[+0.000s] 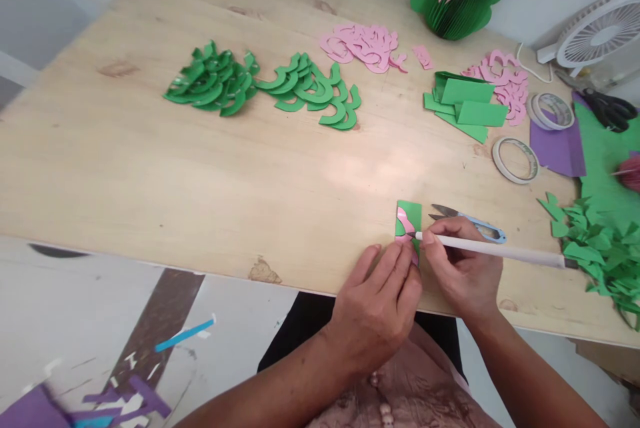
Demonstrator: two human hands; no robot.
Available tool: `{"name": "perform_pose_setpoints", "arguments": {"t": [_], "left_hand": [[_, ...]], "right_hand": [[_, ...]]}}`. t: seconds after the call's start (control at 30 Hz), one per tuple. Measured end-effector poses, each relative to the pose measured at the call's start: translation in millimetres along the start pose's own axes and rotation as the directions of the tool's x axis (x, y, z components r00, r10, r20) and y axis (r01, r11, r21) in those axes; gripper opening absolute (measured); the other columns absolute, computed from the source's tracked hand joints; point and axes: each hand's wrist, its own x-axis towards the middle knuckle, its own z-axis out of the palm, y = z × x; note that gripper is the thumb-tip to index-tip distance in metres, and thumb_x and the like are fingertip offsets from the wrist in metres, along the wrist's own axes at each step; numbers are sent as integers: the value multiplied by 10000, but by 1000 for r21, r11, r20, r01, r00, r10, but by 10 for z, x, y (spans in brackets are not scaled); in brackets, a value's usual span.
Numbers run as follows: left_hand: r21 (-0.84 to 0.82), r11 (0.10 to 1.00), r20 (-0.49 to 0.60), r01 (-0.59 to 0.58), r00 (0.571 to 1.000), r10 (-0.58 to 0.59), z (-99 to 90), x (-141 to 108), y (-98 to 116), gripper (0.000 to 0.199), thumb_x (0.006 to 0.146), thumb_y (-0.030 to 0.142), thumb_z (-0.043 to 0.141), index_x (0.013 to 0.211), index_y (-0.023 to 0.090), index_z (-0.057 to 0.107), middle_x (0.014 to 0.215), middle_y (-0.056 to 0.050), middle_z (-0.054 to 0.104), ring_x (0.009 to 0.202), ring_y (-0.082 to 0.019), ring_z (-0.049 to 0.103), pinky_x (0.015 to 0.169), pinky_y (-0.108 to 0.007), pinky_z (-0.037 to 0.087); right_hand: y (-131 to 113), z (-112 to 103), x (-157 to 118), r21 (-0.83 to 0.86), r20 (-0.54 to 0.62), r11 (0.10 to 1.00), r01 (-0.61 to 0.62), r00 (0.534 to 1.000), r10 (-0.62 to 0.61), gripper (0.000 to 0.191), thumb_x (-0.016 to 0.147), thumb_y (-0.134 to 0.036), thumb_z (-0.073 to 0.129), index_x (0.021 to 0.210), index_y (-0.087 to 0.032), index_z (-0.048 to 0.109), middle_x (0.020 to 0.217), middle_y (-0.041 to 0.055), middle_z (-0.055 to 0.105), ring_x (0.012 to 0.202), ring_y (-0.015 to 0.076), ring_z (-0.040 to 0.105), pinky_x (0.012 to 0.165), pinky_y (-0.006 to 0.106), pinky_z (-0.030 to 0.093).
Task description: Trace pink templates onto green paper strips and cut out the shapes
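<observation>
Tracing seems the step in hand near the desk's (200, 181) front edge: the left hand (377, 308), fingers outstretched, presses a pink cutout (406, 218) onto green paper (416, 210); the right hand (467, 278) grips a white pen (505, 251). The next stroke calls for a steady cutout.

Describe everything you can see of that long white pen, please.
The pen is long and slim, with a smooth white barrel that looks like plastic, a narrow dark tip and a dark section at the far end. It slants low over the tabletop, tip to the left, gripped near the tip by the right hand. The tip is at a curved pink piece lying on green paper. Any writing on it is too small to tell.
</observation>
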Motion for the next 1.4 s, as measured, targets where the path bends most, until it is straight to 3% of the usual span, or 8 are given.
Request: {"name": "perform_pose_setpoints", "arguments": {"t": [0.4, 1.4], "left_hand": [[-4, 1000, 1, 6, 1000, -6, -4, 7, 2, 263, 874, 112, 454, 1062, 62, 631, 1233, -167, 634, 1220, -259, 540, 1007, -418, 424], [-2, 1000, 0, 5, 1000, -5, -6, 8, 5, 237, 868, 106, 478, 1042, 59, 633, 1235, -170, 632, 1226, -269, 536, 1005, -424, 425]], "right_hand": [[-2, -6, -8, 3, 49, 1000, 6, 999, -6, 99, 805, -171, 598, 717, -200, 562, 587, -39, 573, 498, 95, 514, 443, 204, 403], [-17, 11, -13, -51, 8, 998, -48, 999, 48, 96, 797, -221, 602, 713, -207, 558, 600, -18, 596, 482, 113, 529, 415, 220, 420]]}}
